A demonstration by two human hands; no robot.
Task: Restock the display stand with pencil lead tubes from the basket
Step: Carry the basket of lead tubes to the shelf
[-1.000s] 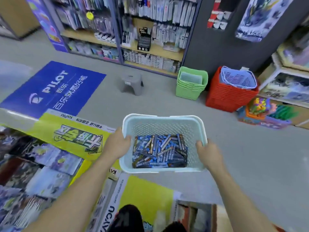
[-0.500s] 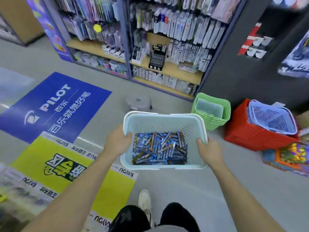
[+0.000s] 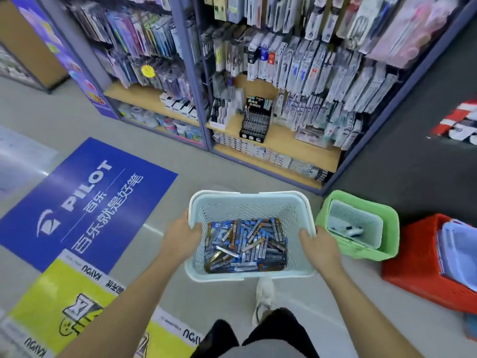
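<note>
Holding the pale mesh basket [image 3: 247, 275] off the shop floor, gripping its left rim with the left hand [image 3: 180, 239] and its right rim with the right hand [image 3: 318, 244], both curling round the edge. Keeping the pencil lead tubes [image 3: 245, 246] loose in a jumbled heap across the basket's bottom, reaching its near wall. Facing a black display stand [image 3: 255, 120], probably the one needing stock, sitting near the front edge of the wooden shelf [image 3: 304, 148], well apart from the basket. Judging each tube light, stiff and slick, likely brittle inside, so calling for a gentle pinch at mid-length, a few at a time. Judging the basket light yet apt to tip, so best carried by both side rims.
</note>
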